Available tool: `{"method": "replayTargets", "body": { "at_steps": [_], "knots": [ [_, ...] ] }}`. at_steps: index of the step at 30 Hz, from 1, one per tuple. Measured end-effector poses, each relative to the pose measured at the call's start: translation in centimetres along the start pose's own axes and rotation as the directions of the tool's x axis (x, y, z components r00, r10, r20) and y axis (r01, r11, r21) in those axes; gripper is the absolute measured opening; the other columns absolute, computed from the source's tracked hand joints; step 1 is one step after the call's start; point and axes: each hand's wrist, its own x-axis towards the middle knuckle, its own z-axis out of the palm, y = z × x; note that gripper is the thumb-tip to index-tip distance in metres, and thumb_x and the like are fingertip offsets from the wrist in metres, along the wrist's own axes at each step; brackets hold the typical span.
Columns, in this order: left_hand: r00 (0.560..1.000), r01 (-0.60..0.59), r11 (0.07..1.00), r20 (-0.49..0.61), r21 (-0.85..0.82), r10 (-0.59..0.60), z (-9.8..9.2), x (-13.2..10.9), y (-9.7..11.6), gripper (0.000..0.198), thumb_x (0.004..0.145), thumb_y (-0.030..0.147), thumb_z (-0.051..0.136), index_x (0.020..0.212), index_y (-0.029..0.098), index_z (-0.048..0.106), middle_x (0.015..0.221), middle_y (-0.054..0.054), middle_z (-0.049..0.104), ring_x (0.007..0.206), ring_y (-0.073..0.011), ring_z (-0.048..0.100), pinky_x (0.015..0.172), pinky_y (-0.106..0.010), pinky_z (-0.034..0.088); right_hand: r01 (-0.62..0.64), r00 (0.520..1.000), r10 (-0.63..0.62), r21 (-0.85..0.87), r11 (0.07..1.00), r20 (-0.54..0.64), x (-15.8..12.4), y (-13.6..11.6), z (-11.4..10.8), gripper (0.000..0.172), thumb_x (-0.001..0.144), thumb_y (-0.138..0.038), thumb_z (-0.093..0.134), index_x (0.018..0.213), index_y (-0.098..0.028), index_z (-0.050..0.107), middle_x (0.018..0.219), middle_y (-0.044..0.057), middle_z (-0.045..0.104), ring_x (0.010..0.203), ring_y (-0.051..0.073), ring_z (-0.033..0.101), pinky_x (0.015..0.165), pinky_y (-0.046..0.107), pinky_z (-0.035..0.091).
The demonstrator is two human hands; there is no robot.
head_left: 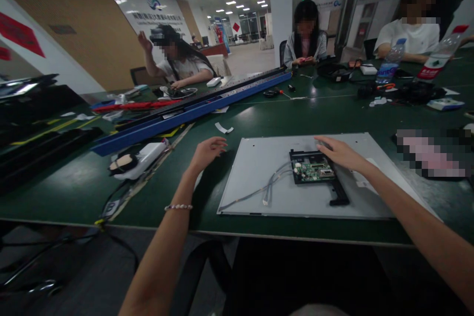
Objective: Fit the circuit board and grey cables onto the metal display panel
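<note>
A flat grey metal panel lies on the green table in front of me. On it sits a black plastic bracket with a green circuit board inside. Grey cables run from the board's left side across the panel. My right hand is over the bracket's upper right corner, fingers stretched out; whether it presses on the bracket I cannot tell. Left of the panel, my left hand hovers above the table, fingers loosely bent and apart, holding nothing. A white scrap lies beyond it.
Long blue and black rails cross the table diagonally. A white power adapter with cables stands at left. A screwdriver and bottles are farther back. Several people sit across the table; one has a hand raised.
</note>
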Motion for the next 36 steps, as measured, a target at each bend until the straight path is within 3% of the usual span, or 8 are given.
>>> {"method": "replayTargets", "body": {
  "at_steps": [2,5,10,13,17,20,29,36],
  "knots": [
    [0.992,-0.102,0.979,-0.057,0.175,0.114,0.4,1.4,-0.6,0.045,0.081,0.028,0.056,0.123,0.015,0.061,0.12,-0.013,0.067,0.1,-0.025,0.068,0.084,-0.036,0.054,-0.042,0.998,0.045,0.072,0.996,-0.032,0.1,0.7,0.5,0.053,0.095,-0.047,0.037,0.139,-0.021,0.051,0.142,0.006,0.056,0.131,0.025,0.05,0.11,0.04,0.036],
    [0.971,-0.219,0.871,0.015,0.44,0.237,0.5,3.6,-0.8,0.052,0.079,0.018,0.055,0.131,0.015,0.058,0.133,-0.014,0.059,0.118,-0.0278,0.058,0.101,-0.038,0.046,-0.137,0.989,0.147,0.193,0.972,-0.034,0.1,1.0,0.4,0.054,0.097,-0.05,0.031,0.141,-0.024,0.048,0.138,0.005,0.06,0.131,0.024,0.051,0.11,0.04,0.037],
    [0.979,-0.196,0.63,0.114,0.752,0.17,0.4,7.0,-0.3,0.051,0.081,0.008,0.052,0.131,0.016,0.06,0.133,-0.016,0.059,0.118,-0.0292,0.058,0.1,-0.039,0.044,-0.195,0.979,0.202,0.262,0.945,-0.002,-0.4,-0.1,-0.3,0.056,0.099,-0.051,0.019,0.142,-0.027,0.045,0.138,0.004,0.06,0.135,0.022,0.046,0.112,0.039,0.034],
    [0.979,-0.199,0.536,0.148,0.82,0.137,0.4,8.6,-0.4,0.042,0.084,0.006,0.048,0.121,0.014,0.066,0.123,-0.018,0.064,0.112,-0.0284,0.061,0.094,-0.036,0.046,-0.19,0.98,0.197,0.251,0.949,-0.005,-0.6,-0.5,-0.2,0.056,0.099,-0.051,0.018,0.141,-0.027,0.047,0.14,0.003,0.058,0.136,0.023,0.044,0.112,0.04,0.033],
    [0.966,-0.259,0.484,0.213,0.836,0.149,0.5,10.0,-0.7,0.034,0.087,0.006,0.045,0.106,0.013,0.072,0.112,-0.018,0.069,0.109,-0.0272,0.063,0.093,-0.035,0.046,-0.18,0.98,0.196,0.329,0.927,-0.015,-0.5,-0.1,0.4,0.055,0.098,-0.054,0.024,0.14,-0.026,0.047,0.135,0.005,0.062,0.133,0.023,0.048,0.114,0.041,0.031],
    [0.975,-0.224,0.438,0.204,0.871,0.092,0.7,10.6,-0.5,0.032,0.088,0.008,0.044,0.103,0.015,0.072,0.112,-0.016,0.07,0.109,-0.0266,0.063,0.093,-0.034,0.046,-0.15,0.983,0.18,0.397,0.906,-0.04,-0.3,0.6,0.9,0.055,0.096,-0.058,0.03,0.137,-0.027,0.052,0.136,0.006,0.061,0.134,0.026,0.047,0.116,0.045,0.028],
    [0.998,-0.069,0.468,0.061,0.881,0.031,3.3,10.1,1.8,0.033,0.092,0.011,0.037,0.101,0.01,0.069,0.105,-0.019,0.07,0.101,-0.028,0.067,0.089,-0.037,0.049,-0.183,0.977,0.214,0.459,0.869,-0.017,-0.1,0.4,0.8,0.057,0.095,-0.062,0.03,0.136,-0.028,0.052,0.134,0.007,0.063,0.135,0.028,0.046,0.116,0.051,0.026],
    [0.992,-0.102,0.608,0.038,0.788,0.118,8.3,8.2,7.7,0.031,0.097,0.02,0.037,0.109,0.015,0.065,0.1,-0.013,0.072,0.094,-0.0229,0.069,0.083,-0.03,0.05,-0.163,0.975,0.212,0.439,0.884,-0.064,-0.1,0.6,1.1,0.057,0.097,-0.06,0.026,0.137,-0.028,0.05,0.13,0.007,0.065,0.135,0.029,0.046,0.115,0.051,0.028]
  ]
}}
